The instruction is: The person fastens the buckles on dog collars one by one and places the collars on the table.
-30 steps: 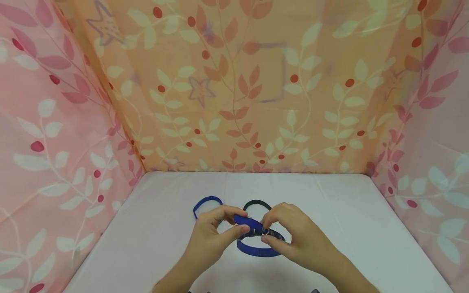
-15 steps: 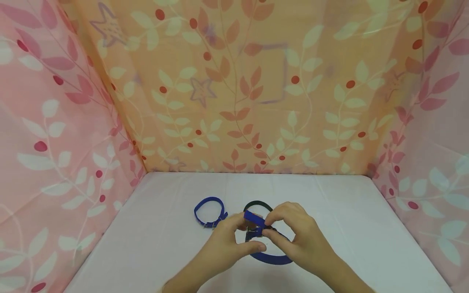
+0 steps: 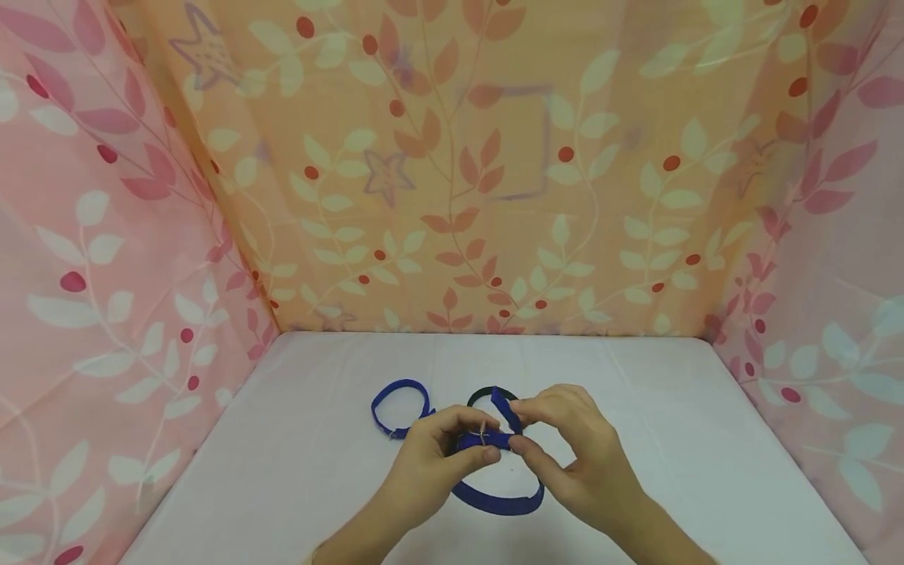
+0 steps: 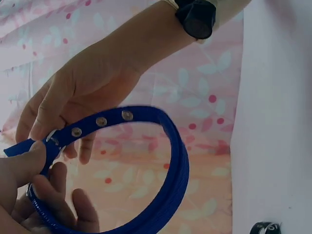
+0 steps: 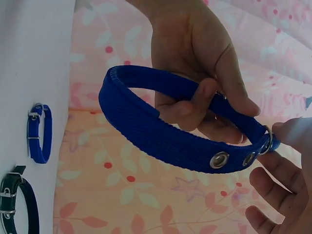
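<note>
A blue collar (image 3: 497,502) with metal eyelets is held up between both hands, looped into a ring. My left hand (image 3: 427,463) pinches it at the metal buckle, thumb and fingers on either side of the strap. My right hand (image 3: 586,447) pinches the strap close by, where its free end (image 3: 504,408) sticks up past the fingers. In the right wrist view, a metal ring (image 5: 267,141) sits beside the right fingertips, with eyelets (image 5: 219,160) along the band. The left hand (image 5: 195,68) grips the band's far side there.
Behind the left hand, a second blue collar (image 3: 374,408) lies buckled on the white table (image 3: 297,439). A dark green or black collar (image 3: 486,391) lies behind the held one, partly hidden. Patterned fabric walls (image 3: 452,259) enclose the table's back and sides.
The free end of the strap has swung from pointing left to pointing up in the right hand. The left fingers loosened from it and now pinch at the buckle.
</note>
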The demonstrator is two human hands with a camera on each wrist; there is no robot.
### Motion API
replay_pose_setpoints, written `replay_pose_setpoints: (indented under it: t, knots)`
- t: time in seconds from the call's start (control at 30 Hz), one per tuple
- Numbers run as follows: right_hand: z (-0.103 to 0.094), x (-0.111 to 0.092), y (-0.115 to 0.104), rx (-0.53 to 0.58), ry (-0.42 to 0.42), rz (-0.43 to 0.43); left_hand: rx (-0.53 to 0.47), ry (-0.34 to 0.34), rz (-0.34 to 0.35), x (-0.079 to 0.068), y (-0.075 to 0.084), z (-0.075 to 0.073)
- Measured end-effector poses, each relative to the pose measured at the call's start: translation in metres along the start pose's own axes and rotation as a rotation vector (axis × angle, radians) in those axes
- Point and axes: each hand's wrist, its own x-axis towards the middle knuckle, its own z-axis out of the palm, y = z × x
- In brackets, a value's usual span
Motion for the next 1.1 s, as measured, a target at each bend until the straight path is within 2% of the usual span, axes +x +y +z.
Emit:
replay_pose_setpoints:
  t: [0.33, 0.43, 0.6, 0.87, 0.97, 1.1]
  knots:
    - [0.0008, 0.0024, 0.0016, -0.005, 0.031, -0.001, -0.226, 0.131, -0.034, -0.0029, 0.0020, 0.0018]
    - [0.0011, 0.0029, 0.0013, -0.028, 0.052, 0.010, -0.269, 0.150, -0.003, -0.0025, 0.0018, 0.0028]
    - [0.0027, 0.0036, 0.0014, -0.075, 0.060, 0.007, -0.270, 0.158, 0.019, -0.0021, 0.0004, 0.0045]
    - [0.0047, 0.0040, 0.0054, -0.153, -0.001, -0.131, -0.228, 0.163, -0.090, -0.0020, -0.0007, 0.0068]
    - [0.0044, 0.0032, 0.0063, -0.125, -0.027, -0.153, -0.191, 0.129, -0.084, -0.0026, -0.0001, 0.0059]
    - [0.0022, 0.0019, 0.0069, -0.085, -0.059, -0.137, -0.157, 0.070, -0.047, -0.0028, 0.0021, 0.0023]
